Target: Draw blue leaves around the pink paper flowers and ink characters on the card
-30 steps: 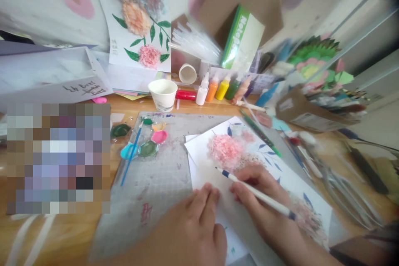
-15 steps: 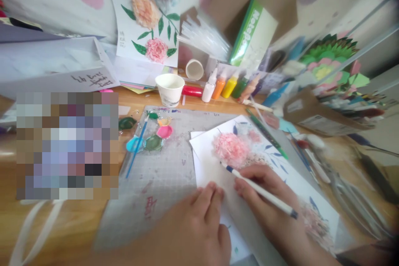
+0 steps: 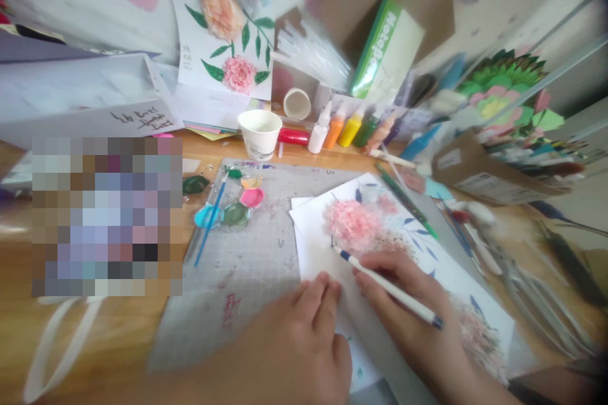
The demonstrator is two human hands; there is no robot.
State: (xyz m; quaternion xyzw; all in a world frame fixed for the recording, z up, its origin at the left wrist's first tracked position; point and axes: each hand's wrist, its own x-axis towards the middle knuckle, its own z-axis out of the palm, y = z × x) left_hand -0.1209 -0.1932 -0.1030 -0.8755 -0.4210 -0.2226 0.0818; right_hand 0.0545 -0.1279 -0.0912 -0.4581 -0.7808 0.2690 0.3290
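My right hand (image 3: 408, 313) grips a white paintbrush (image 3: 387, 288) with its tip touching a white sheet (image 3: 318, 253) just below a pink painted flower (image 3: 351, 223). A short dark stroke shows at the tip. My left hand (image 3: 304, 345) lies flat, fingers together, pressing the sheet's lower left part against the grey cutting mat (image 3: 247, 272). Blue painted leaves (image 3: 418, 237) lie to the right of the flower.
Paint blobs (image 3: 228, 205) and a blue brush (image 3: 211, 218) lie on the mat's upper left. Behind stand a paper cup (image 3: 259, 133), several paint bottles (image 3: 342, 130), a green box (image 3: 387, 50) and a flower painting (image 3: 228, 25). Tools and a cardboard box (image 3: 475, 171) crowd the right.
The brush tip has shifted slightly left and down beside the pink flower, and a small dark stroke has appeared there. My left hand stays on the sheet. The view moved a little.
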